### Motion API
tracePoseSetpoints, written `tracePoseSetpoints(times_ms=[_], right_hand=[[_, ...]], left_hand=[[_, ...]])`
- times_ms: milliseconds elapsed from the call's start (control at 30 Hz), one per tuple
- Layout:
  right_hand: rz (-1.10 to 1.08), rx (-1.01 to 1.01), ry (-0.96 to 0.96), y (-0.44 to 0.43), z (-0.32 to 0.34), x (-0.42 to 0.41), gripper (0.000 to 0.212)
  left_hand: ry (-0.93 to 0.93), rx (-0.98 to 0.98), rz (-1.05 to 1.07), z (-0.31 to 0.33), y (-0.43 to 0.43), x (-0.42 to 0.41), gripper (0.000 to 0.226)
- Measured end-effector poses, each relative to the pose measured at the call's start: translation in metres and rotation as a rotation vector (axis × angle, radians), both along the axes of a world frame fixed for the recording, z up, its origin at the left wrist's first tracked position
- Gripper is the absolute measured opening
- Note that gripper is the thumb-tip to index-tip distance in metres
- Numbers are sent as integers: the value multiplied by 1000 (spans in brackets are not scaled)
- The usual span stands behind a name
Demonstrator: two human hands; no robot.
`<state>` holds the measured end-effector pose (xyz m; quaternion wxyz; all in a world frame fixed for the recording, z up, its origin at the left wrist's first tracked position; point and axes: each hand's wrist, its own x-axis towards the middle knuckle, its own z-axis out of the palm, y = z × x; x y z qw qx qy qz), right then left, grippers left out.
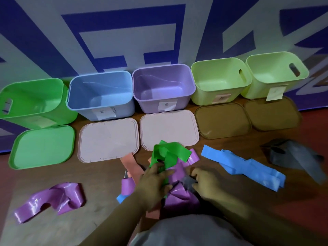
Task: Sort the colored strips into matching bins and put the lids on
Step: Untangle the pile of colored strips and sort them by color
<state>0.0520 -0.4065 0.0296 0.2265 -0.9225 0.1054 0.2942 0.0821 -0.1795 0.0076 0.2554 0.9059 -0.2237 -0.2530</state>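
Left hand curls fingers round green strips — best lifted clear of purple strips beneath (right hand: grip untellable).

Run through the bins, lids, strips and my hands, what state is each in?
green bin: open, empty
blue bin: open, empty
purple bin: open, empty
inner pale bin: open, empty
end pale bin: open, empty
lids: off, flat on floor
green strip: gripped by left hand
right hand: on mixed pile, grip unclear
blue strips: loose on floor
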Motion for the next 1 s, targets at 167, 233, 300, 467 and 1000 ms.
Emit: tracePoseSetpoints(times_ms=[167, 233, 300, 467, 1000], right_hand=[[-81, 66, -54, -5, 19, -2, 14], [-123, 127, -62, -6, 34, 0, 18], [-138, 142, -109, -4, 47, 5, 20], [-84, 159, -155, 11, 92, 16, 19], [96, 279, -281, 45, 196, 41, 16]], left_hand=[[-9, 20, -6, -3, 2, -2, 60], [-6, -1, 7, -3, 6, -1, 60], [-12, -30, 25, -1, 10, 0, 60], [-44, -109, 82, 14, 20, 3, 56], [-165, -409, 136, 88, 27, 14, 58]])
